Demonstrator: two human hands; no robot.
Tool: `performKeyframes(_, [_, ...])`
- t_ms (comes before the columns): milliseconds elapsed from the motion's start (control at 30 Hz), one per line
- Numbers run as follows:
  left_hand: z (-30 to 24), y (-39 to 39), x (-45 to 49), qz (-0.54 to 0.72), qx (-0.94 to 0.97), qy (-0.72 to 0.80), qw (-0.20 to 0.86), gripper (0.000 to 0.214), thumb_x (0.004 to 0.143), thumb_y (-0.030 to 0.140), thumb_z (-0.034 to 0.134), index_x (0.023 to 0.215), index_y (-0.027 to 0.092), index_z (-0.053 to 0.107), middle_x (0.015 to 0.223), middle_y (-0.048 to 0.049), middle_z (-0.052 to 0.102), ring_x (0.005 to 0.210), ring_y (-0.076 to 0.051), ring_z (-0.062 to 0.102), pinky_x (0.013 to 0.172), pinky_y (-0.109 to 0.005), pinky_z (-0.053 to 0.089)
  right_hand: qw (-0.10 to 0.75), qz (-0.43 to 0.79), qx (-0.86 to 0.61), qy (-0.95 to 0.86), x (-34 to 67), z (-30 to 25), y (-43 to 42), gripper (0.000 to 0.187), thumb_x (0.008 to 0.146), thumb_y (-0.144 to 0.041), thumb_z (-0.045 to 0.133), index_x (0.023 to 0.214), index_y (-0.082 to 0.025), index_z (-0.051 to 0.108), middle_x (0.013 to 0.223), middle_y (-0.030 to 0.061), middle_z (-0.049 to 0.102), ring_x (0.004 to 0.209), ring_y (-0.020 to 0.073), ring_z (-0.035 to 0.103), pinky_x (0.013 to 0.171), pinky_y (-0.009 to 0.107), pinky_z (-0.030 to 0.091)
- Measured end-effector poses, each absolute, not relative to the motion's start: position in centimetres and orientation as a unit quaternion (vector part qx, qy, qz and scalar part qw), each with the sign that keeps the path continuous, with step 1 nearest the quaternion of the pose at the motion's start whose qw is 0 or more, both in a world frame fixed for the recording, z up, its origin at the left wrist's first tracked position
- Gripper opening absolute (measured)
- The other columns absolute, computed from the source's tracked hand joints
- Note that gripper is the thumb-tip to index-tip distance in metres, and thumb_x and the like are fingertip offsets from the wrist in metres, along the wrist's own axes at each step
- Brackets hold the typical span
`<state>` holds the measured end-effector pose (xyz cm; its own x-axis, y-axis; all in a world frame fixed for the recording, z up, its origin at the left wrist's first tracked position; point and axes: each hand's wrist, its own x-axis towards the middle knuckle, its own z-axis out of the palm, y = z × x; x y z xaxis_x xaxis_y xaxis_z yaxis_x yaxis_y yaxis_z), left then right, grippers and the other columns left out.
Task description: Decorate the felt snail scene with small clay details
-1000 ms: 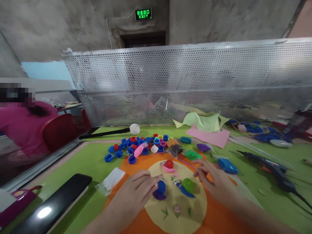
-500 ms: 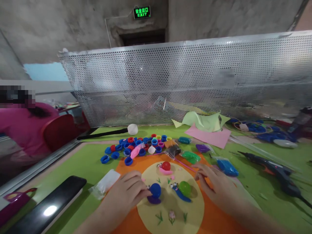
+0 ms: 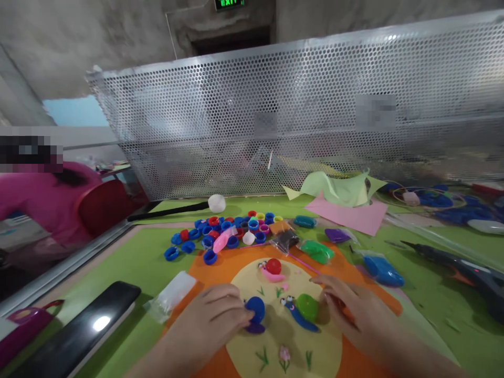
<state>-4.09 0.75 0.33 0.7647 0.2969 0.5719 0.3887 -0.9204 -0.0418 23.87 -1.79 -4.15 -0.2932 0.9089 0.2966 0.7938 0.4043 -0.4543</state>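
Observation:
My left hand [image 3: 210,320] is curled on the orange sheet [image 3: 205,270], its fingertips pinching a blue cap snail [image 3: 255,311] with a purple body on the yellow circle [image 3: 315,349]. My right hand [image 3: 350,310] rests on the right of the circle with its fingers bent and close together, beside a green cap snail [image 3: 305,308] with a blue body. What its fingers hold, if anything, I cannot make out. A red cap snail [image 3: 272,269] with a pink body sits at the circle's far edge.
Several loose bottle caps [image 3: 220,236] and clay packets [image 3: 317,250] lie beyond the sheet. A black glue gun [image 3: 468,270] lies at right, a black flat device [image 3: 79,331] at left. A perforated metal screen [image 3: 299,115] closes the back. A person in pink [image 3: 43,205] sits at left.
The view has tilted down and shifted a little. My left hand's fingers have curled in onto the blue cap snail. My right hand has slid slightly nearer the green snail.

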Motion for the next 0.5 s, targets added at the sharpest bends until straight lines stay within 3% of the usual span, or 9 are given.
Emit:
performKeyframes(133, [0.7, 0.9, -4.2, -0.295, -0.931, -0.191, 0.099, 0.029, 0.095, 0.019, 0.028, 0.093, 0.015, 0.057, 0.074, -0.0009, 0.066, 0.075, -0.013, 0.058, 0.068, -0.020, 0.047, 0.290, 0.034, -0.539, -0.790, 24.0, -4.4, -1.5, 0.029, 0.090, -0.023, 0.029, 0.109, -0.020, 0.051, 0.079, 0.0061, 0.065, 0.067, 0.0189, 0.063, 0.056, 0.028, 0.050])
performKeyframes(333, [0.2, 1.8, -5.6, -0.225, -0.861, -0.456, 0.014, 0.034, 0.092, 0.026, 0.025, 0.066, 0.020, 0.046, 0.063, 0.0004, 0.057, 0.055, -0.013, 0.054, 0.049, -0.022, 0.043, 0.247, -0.184, -0.509, -0.804, 24.4, -4.1, -0.5, 0.033, 0.089, -0.025, 0.029, 0.093, -0.014, 0.060, 0.087, 0.0104, 0.067, 0.077, 0.0221, 0.065, 0.059, 0.031, 0.055])
performKeyframes(500, [-0.5, 2.3, -6.4, -0.122, -0.796, -0.585, -0.096, 0.038, 0.089, 0.032, 0.016, 0.069, 0.021, 0.047, 0.078, -0.0060, 0.061, 0.072, -0.019, 0.059, 0.062, -0.031, 0.047, 0.192, -0.241, -0.508, -0.805, 24.3, -3.6, -0.3, 0.036, 0.087, -0.021, 0.029, 0.093, -0.015, 0.064, 0.091, 0.0091, 0.068, 0.078, 0.0212, 0.065, 0.060, 0.030, 0.055])
